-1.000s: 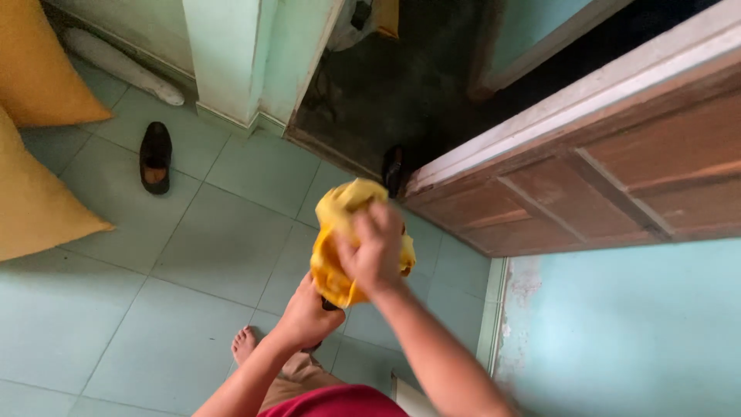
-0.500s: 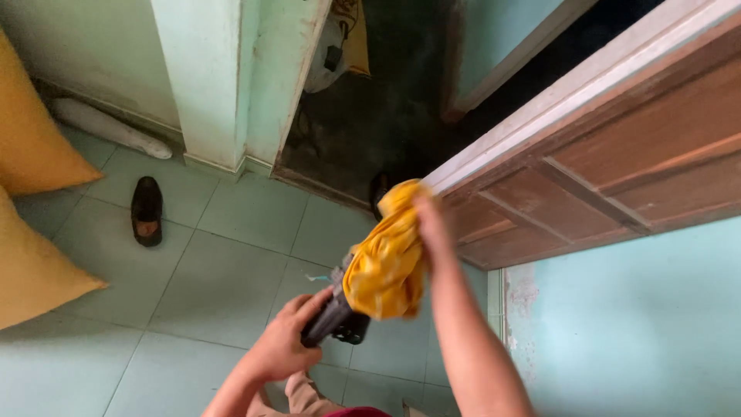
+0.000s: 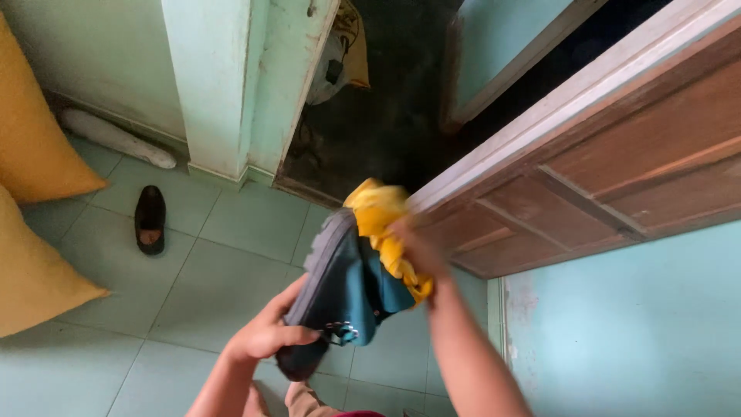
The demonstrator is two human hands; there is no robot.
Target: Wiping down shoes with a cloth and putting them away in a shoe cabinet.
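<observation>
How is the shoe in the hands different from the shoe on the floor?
The teal shoe is held up in the left hand, tilted on its side, while the black shoe lies flat on the floor tiles, untouched. The teal shoe looks bulkier, with a thick dark sole. Both are single shoes.

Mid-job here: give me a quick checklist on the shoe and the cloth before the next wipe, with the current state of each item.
1. Left hand has the shoe: ok, fingers wrap the sole edge near its lower end.
2. Right hand has the yellow cloth: ok, bunched in the fist.
3. Cloth touching the shoe: ok, pressed against its upper part.
4. Shoe clear of the wooden door: cannot tell, the cloth hand is close to its edge.
5. Shoe surface clean: cannot tell, the cloth covers part of it and the picture is blurred.
6. Floor below free of obstacles: ok, the other shoe lies well to the left.
</observation>
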